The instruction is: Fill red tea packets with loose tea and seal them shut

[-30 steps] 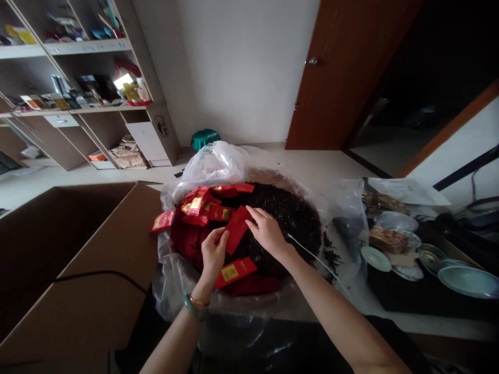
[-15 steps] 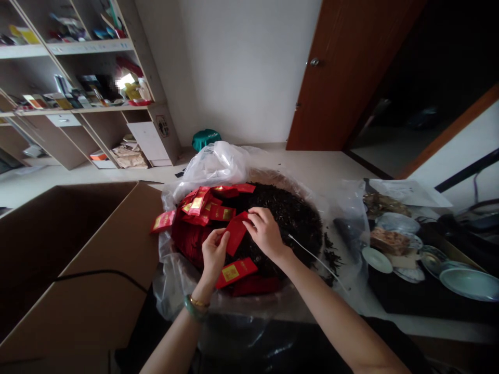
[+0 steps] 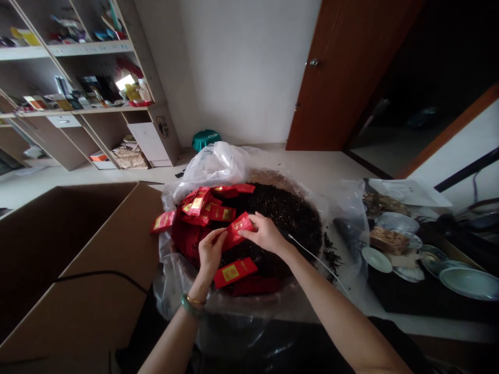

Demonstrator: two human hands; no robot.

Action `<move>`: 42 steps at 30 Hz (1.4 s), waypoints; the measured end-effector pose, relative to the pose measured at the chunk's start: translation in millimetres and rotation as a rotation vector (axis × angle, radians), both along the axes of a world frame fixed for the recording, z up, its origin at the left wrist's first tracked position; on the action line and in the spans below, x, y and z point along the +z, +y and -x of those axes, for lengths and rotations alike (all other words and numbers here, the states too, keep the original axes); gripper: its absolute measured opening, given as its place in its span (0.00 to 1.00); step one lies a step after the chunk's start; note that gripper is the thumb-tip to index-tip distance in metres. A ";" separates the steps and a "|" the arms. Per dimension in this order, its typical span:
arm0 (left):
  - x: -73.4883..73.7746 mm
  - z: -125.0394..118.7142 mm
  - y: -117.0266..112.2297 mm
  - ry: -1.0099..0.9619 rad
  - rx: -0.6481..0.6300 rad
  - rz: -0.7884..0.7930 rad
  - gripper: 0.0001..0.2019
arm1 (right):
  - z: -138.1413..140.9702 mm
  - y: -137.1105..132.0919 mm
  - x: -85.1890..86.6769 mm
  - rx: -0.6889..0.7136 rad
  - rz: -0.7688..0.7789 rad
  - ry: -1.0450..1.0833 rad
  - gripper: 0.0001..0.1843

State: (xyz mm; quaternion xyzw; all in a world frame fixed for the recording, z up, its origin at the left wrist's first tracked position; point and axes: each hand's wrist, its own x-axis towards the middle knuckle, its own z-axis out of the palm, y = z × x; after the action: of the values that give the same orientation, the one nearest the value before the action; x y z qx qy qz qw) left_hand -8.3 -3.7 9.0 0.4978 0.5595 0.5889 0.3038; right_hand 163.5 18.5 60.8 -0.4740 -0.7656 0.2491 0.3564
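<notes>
Both hands hold one red packet (image 3: 236, 231) above a mound of dark loose tea leaves (image 3: 288, 213). My left hand (image 3: 211, 251) pinches its lower left end. At its upper right end, my right hand (image 3: 265, 233) grips it between thumb and fingers. Several red packets with gold labels (image 3: 199, 201) lie heaped on the far left side of the mound. Nearer to me, a red packet with a gold square (image 3: 236, 271) lies flat below my hands, partly over darker red packets (image 3: 257, 285). Whether the held packet has anything in it, I cannot tell.
Clear plastic sheeting (image 3: 218, 158) lines the round container of leaves. An open cardboard box (image 3: 128, 249) stands at left. A thin white stick (image 3: 312, 257) rests at the right rim. Dishes (image 3: 468, 283) sit on a dark surface at right. A green bag (image 3: 206, 139) lies by the wall.
The held packet has turned so its printed face now shows. My right hand has shifted slightly down, its thumb now across the packet's face; my left hand has moved slightly left.
</notes>
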 end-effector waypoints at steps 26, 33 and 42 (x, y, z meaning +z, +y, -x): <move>-3.0 -5.1 -1.1 -0.002 0.164 -0.086 0.16 | 6.6 0.9 -19.6 0.159 0.461 0.352 0.23; -6.8 4.3 5.6 0.029 -0.007 -0.049 0.17 | 6.1 0.9 -22.4 0.270 0.566 0.449 0.21; -2.7 0.2 -11.7 0.852 -0.050 -0.256 0.36 | 3.0 3.5 -25.0 0.260 0.607 0.408 0.20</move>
State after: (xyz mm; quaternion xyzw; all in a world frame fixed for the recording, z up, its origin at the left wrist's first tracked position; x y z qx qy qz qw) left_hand -8.5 -15.4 6.3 0.7430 0.5453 0.3881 -0.0039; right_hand 160.5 22.1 35.8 -0.3976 -0.6242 0.5967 0.3101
